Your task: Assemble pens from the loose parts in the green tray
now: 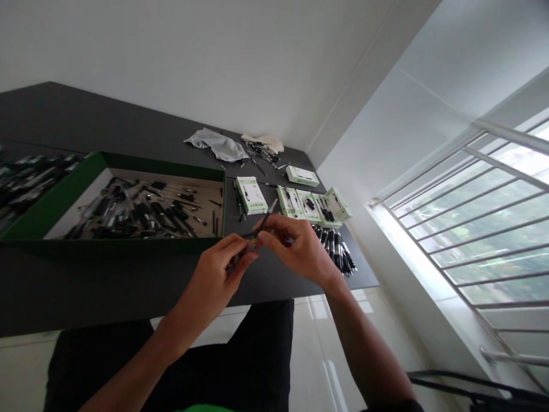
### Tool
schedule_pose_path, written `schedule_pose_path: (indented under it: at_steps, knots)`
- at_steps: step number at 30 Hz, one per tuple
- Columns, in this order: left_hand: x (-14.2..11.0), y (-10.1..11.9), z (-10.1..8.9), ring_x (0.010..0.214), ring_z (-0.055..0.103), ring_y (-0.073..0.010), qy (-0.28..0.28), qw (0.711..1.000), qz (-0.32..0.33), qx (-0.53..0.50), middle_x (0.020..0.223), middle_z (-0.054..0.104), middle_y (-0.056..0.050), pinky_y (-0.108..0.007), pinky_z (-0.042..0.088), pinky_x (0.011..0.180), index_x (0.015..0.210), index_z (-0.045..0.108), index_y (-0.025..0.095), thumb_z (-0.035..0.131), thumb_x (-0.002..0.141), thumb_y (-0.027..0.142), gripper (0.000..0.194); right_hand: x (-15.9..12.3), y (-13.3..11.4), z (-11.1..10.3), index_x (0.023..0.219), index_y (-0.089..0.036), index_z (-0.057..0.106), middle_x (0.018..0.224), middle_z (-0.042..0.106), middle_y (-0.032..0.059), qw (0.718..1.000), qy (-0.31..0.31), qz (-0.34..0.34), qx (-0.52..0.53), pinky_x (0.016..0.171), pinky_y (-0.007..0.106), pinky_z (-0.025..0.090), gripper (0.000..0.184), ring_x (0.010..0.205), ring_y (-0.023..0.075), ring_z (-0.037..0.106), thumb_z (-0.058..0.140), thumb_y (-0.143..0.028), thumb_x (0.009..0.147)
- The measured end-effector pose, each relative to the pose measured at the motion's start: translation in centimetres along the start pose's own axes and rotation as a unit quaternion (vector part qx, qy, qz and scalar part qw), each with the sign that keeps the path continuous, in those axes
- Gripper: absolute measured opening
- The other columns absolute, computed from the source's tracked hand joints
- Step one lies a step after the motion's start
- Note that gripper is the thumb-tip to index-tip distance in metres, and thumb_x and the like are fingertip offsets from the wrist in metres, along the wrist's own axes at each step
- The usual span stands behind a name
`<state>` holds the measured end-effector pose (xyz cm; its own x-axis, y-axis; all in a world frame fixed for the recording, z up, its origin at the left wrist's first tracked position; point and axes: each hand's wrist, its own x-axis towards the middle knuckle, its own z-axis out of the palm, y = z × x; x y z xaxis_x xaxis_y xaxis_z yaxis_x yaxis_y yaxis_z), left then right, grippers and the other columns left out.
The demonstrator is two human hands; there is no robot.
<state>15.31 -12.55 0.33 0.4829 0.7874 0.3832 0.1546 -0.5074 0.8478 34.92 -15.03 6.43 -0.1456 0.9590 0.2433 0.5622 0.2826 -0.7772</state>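
Observation:
Both of my hands meet above the front of the dark table. My right hand (295, 243) is closed with a pinch on a slim dark pen (266, 217), whose pale tip points up and away. Close against it, my left hand (227, 260) pinches a small clear pen part (253, 242), mostly covered by the fingers. I cannot tell whether the two pieces are joined. Just left of my hands stands a green box (167, 246) with many loose black and clear pen pieces (146, 214) inside.
Green-and-white pen boxes (251, 195) lie beyond my hands, some open with black parts in them. A bundle of pens (337, 249) rests at the right. A clear plastic bag (218, 144) and more pens (261, 151) lie at the back. Several pens (30, 183) are piled far left.

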Motion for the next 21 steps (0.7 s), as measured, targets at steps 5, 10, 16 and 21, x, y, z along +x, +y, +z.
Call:
schedule_pose_path:
  at_steps: [5, 10, 16, 21]
  knots:
    - [0.1, 0.7, 0.3, 0.112, 0.065, -0.0215, 0.062, 0.998, -0.006, 0.006, 0.118, 0.065, -0.006, -0.031, 0.051, 0.094, 0.106, 0.078, 0.022, 0.061, 0.105, 0.037, 0.023, -3.3, -0.1, 1.4, 0.123, -0.025, 0.072, 0.1, 0.076, 0.0013, 0.998, 0.056, 0.01, -0.024, 0.061, 0.026, 0.047, 0.023, 0.067, 0.011, 0.059, 0.061, -0.03, 0.103]
    - [0.2, 1.5, 1.5, 0.132, 0.059, -0.0236, 0.088, 0.994, -0.004, -0.063, 0.132, 0.063, -0.004, -0.035, 0.045, 0.113, 0.122, 0.079, 0.031, 0.063, 0.104, 0.036, 0.025, -5.4, 0.2, 4.8, 0.113, -0.028, 0.073, 0.096, 0.074, 0.0011, 0.987, 0.16, 0.005, -0.033, 0.06, 0.028, 0.053, 0.019, 0.066, 0.0135, 0.063, 0.073, -0.027, 0.094]
    - [1.1, 2.5, 3.5, 0.132, 0.06, -0.0234, 0.096, 0.988, -0.004, -0.119, 0.133, 0.065, -0.005, -0.035, 0.048, 0.11, 0.121, 0.078, 0.028, 0.063, 0.104, 0.04, 0.025, -5.2, -0.1, 4.9, 0.103, -0.025, 0.074, 0.09, 0.075, 0.001, 0.971, 0.235, 0.008, -0.05, 0.057, 0.027, 0.051, 0.01, 0.06, 0.0126, 0.058, 0.071, -0.027, 0.093]
    - [1.5, 2.7, 4.1, 0.137, 0.053, -0.028, 0.066, 0.986, -0.051, -0.143, 0.153, 0.055, -0.013, -0.044, 0.045, 0.111, 0.159, 0.043, 0.022, 0.052, 0.104, 0.059, 0.066, -4.2, 2.7, 0.4, 0.106, -0.025, 0.079, 0.094, 0.08, 0.0013, 0.953, 0.276, 0.079, -0.094, 0.064, 0.028, 0.053, 0.019, 0.061, 0.0129, 0.062, 0.072, -0.037, 0.093]
